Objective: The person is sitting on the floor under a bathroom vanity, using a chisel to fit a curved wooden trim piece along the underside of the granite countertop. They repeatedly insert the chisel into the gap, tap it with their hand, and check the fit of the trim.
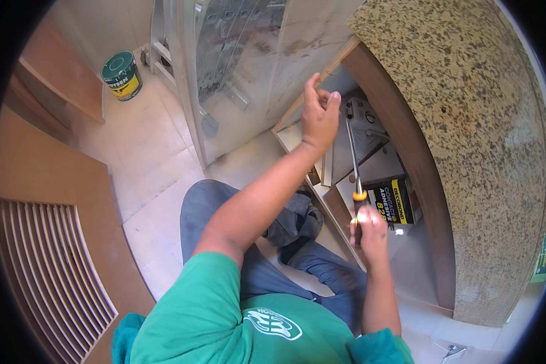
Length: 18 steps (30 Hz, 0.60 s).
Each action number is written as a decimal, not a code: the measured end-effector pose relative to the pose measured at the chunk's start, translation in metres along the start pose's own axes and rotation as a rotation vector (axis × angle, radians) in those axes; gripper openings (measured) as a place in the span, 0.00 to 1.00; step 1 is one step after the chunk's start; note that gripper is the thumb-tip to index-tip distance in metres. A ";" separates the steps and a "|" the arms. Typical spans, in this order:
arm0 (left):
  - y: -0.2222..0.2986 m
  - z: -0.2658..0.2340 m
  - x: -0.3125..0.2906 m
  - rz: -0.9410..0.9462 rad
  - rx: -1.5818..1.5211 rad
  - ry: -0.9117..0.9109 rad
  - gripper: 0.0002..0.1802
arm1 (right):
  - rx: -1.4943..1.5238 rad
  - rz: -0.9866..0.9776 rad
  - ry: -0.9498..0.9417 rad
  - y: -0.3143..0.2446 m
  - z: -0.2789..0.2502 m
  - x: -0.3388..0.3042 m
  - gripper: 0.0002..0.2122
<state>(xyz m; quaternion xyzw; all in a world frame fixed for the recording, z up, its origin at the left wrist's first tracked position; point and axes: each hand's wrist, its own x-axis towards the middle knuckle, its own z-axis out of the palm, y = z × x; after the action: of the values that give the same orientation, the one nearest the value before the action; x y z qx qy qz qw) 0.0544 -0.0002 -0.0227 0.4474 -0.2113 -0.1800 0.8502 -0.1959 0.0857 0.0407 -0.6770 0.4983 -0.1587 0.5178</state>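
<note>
My right hand [371,233] is wrapped round the dark and yellow handle of a long screwdriver [360,196]. Its thin metal shaft points up and away, into the opening under the granite counter [449,91]. My left hand [320,119] is raised beside the cabinet's edge, left of the shaft. Its fingers are partly bent and apart, and nothing shows in them. Just beyond my right hand stands a black and yellow adhesive tin [400,200] inside the cabinet. Behind the shaft, farther in, is a grey case-like thing [364,115] that I cannot name.
A dark wood frame [400,103] borders the cabinet opening. Left of it rises a dusty glass panel [249,60], with a ladder [164,51] beyond. A green paint bucket [122,76] stands on the tiled floor. A louvred wooden door [115,255] is at my left.
</note>
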 end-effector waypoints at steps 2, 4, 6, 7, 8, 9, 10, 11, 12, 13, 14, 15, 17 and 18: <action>0.006 -0.005 0.018 0.205 0.323 -0.013 0.28 | 0.078 0.048 -0.040 0.028 -0.009 -0.037 0.20; 0.009 -0.006 0.035 0.334 0.472 -0.029 0.21 | 0.123 0.135 -0.021 0.053 -0.013 -0.068 0.21; 0.006 -0.008 0.053 0.449 0.607 -0.050 0.15 | 0.172 0.210 0.008 0.071 -0.019 -0.092 0.21; 0.002 -0.012 0.061 0.498 0.671 -0.060 0.13 | 0.197 0.242 0.025 0.079 -0.022 -0.101 0.21; 0.005 -0.012 0.065 0.551 0.729 -0.077 0.11 | 0.227 0.272 0.049 0.084 -0.025 -0.108 0.21; 0.007 -0.013 0.066 0.501 0.729 -0.078 0.11 | 0.246 0.267 0.065 0.087 -0.027 -0.113 0.21; 0.010 -0.016 0.068 0.451 0.728 -0.079 0.10 | 0.264 0.262 0.082 0.089 -0.029 -0.118 0.21; 0.013 -0.018 0.066 0.394 0.731 -0.079 0.10 | 0.282 0.262 0.096 0.092 -0.029 -0.124 0.21; 0.016 -0.017 0.066 0.340 0.725 -0.075 0.10 | 0.288 0.264 0.110 0.093 -0.030 -0.129 0.21; 0.019 -0.015 0.067 0.286 0.718 -0.070 0.10 | 0.281 0.257 0.115 0.096 -0.030 -0.133 0.21; 0.018 -0.015 0.068 0.229 0.714 -0.061 0.10 | 0.272 0.254 0.116 0.100 -0.031 -0.137 0.20; 0.018 -0.015 0.068 0.211 0.693 -0.064 0.10 | 0.262 0.250 0.117 0.103 -0.031 -0.141 0.20; 0.008 -0.010 0.070 0.176 0.651 -0.074 0.11 | 0.260 0.224 0.123 0.108 -0.032 -0.149 0.20; -0.001 -0.014 0.077 0.159 0.600 -0.071 0.11 | 0.262 0.204 0.118 0.108 -0.031 -0.151 0.20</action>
<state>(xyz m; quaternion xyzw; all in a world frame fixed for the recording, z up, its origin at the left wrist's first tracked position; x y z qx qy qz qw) 0.1269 -0.0297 -0.0153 0.6540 -0.3187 -0.0582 0.6836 -0.3420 0.1990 0.0059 -0.5391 0.5692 -0.2084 0.5848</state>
